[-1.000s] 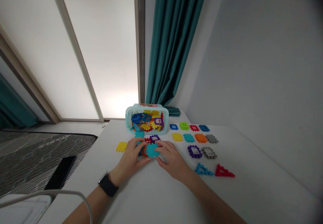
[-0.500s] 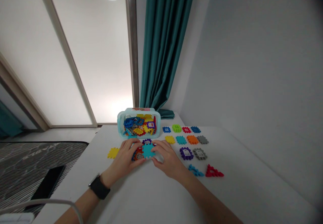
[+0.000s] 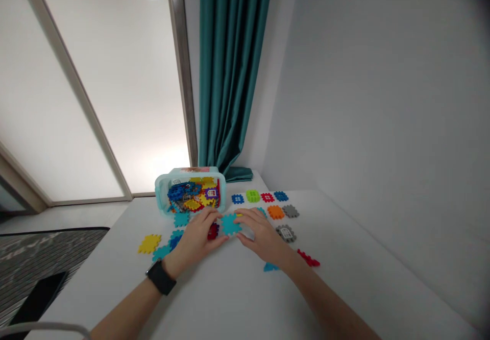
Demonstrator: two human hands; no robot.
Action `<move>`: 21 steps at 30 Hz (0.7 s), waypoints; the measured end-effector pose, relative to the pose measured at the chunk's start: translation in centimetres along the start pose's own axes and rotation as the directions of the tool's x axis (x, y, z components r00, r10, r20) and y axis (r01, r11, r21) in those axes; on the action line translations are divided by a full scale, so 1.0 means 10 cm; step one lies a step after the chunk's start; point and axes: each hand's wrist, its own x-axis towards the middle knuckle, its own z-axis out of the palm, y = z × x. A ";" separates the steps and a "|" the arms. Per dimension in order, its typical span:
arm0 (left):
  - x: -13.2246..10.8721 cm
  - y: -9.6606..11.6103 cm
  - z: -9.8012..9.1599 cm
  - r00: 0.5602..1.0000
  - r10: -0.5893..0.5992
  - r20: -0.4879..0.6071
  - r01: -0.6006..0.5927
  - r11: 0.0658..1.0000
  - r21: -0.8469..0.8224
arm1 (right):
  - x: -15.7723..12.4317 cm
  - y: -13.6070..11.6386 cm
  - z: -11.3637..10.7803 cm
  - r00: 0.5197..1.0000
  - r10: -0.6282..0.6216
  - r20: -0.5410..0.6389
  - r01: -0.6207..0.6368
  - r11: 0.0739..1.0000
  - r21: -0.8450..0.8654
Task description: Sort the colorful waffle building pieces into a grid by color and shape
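Observation:
Between my two hands is a light-blue square interlocking tile (image 3: 230,224) with notched edges. My right hand (image 3: 264,235) pinches its right side between thumb and fingers. My left hand (image 3: 197,240) is curled round a dark red and purple tile (image 3: 213,231) that adjoins the light-blue one, thumb low and fingers above. Whether those tiles are locked together I cannot tell. Just left of my left hand lie a blue tile (image 3: 175,240) and a light-blue tile (image 3: 161,253), partly covered by the wrist. A bit of yellow tile shows behind the right fingertips.
A pale-blue tub (image 3: 161,197) of mixed tiles lies open towards me at the back. Rows of loose tiles, among them an orange tile (image 3: 275,212) and a grey window tile (image 3: 286,233), are to the right. A yellow tile (image 3: 149,244) lies left on the white table (image 3: 229,299).
The view has turned to the right. My hands, with the light-blue tile, have shifted right across the table, uncovering blue tiles by my left wrist and covering some loose tiles on the right.

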 end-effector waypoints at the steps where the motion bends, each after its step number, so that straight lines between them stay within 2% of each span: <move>1: 0.06 0.02 0.04 1.000 0.000 0.018 0.000 1.000 -0.015 | -0.02 0.05 -0.05 1.000 0.003 0.006 -0.003 1.000 -0.009; 4: 0.22 0.05 0.17 0.998 -0.008 0.061 0.011 0.998 -0.058 | -0.06 0.21 -0.18 1.000 0.012 0.006 -0.011 0.999 -0.041; 9: 0.47 0.07 0.46 0.998 -0.040 0.052 0.045 0.994 -0.101 | -0.11 0.60 -0.30 1.000 0.006 -0.026 -0.008 0.997 -0.081; 14: 0.61 0.05 0.73 0.999 -0.005 0.042 0.006 1.000 -0.016 | -0.15 1.09 -0.33 0.999 0.031 -0.042 -0.036 0.992 -0.122; 17: 0.67 0.02 0.83 0.993 0.033 0.115 -0.042 0.996 0.073 | -0.19 1.30 -0.30 0.997 0.072 -0.013 -0.073 0.988 -0.136; 21: 0.73 -0.02 0.92 0.977 0.056 0.207 -0.085 0.988 0.132 | -0.26 1.41 -0.22 0.994 0.105 0.019 -0.101 0.985 -0.139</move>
